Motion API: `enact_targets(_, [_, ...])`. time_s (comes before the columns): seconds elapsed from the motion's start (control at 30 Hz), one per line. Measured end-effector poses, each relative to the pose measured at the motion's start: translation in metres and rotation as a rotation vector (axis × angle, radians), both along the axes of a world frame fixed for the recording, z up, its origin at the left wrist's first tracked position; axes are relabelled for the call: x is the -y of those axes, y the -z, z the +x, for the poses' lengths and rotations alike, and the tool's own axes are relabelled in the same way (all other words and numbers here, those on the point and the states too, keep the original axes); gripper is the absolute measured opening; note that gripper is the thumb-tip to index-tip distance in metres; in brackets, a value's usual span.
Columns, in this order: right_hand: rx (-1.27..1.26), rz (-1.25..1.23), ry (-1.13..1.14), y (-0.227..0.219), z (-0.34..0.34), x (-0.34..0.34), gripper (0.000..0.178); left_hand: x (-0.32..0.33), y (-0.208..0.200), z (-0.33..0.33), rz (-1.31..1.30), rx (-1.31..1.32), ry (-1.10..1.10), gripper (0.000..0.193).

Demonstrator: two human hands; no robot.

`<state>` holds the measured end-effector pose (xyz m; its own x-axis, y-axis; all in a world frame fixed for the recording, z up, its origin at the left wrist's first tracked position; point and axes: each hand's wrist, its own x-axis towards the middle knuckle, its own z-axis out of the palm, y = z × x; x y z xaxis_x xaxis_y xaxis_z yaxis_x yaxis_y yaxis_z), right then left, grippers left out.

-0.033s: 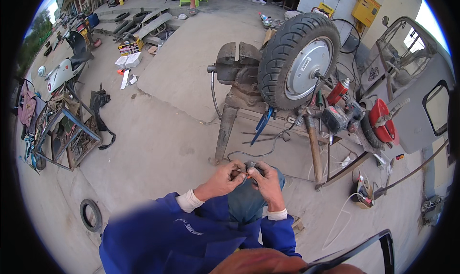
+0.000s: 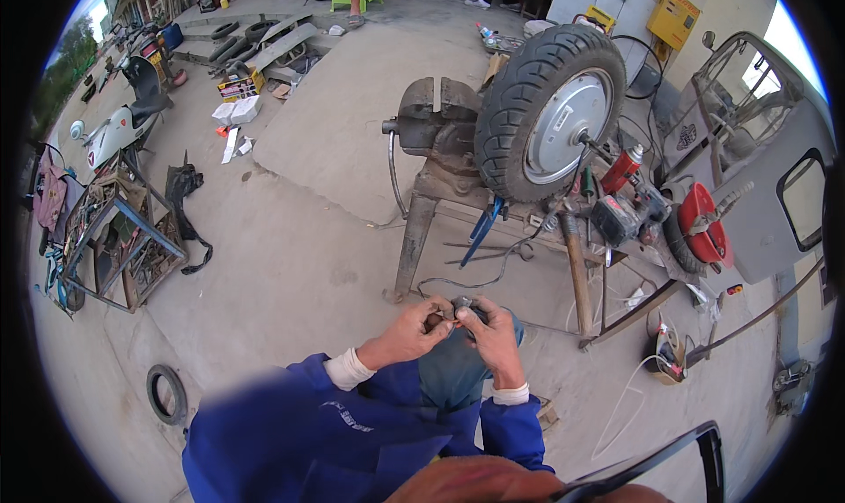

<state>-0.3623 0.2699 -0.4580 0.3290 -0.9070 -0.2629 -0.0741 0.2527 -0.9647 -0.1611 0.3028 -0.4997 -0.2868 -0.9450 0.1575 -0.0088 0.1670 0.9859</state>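
1. The right hand grips a small dark thing between thumb and fingers, above the knee.
2. The left hand is right beside it, fingers bent in; I cannot tell what they pinch.
3. A dark wire loops near the hands.
4. White writing marks the blue coat.
5. The big wheel has tiny print, too small to read.
6. The yellow box has dark print.

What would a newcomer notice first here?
The big black-tyred wheel with a silver hub, just right of the vise. Next, low centre, the left hand and right hand, close together at a small dark part. Then the bright red bowl-like thing, far right.
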Motion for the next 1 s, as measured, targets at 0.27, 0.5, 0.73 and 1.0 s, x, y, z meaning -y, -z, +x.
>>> enact_targets(0.27, [0.223,-0.147,0.228,-0.005,0.013,0.014,0.038,0.012,-0.007,-0.002,0.125,-0.417,0.001,0.054])
enact_targets(0.5, [0.556,-0.059,0.416,-0.017,0.026,0.033,0.034,0.004,-0.004,0.005,0.11,-0.465,0.042,0.088])
enact_targets(0.73, [0.637,-0.089,0.464,-0.009,0.028,0.045,0.032,0.009,0.007,0.006,0.232,-0.418,-0.112,0.053])
enact_targets(1.0, [0.483,0.095,0.159,0.01,0.02,0.029,0.049,0.031,-0.028,0.002,0.202,-0.373,-0.308,0.028])
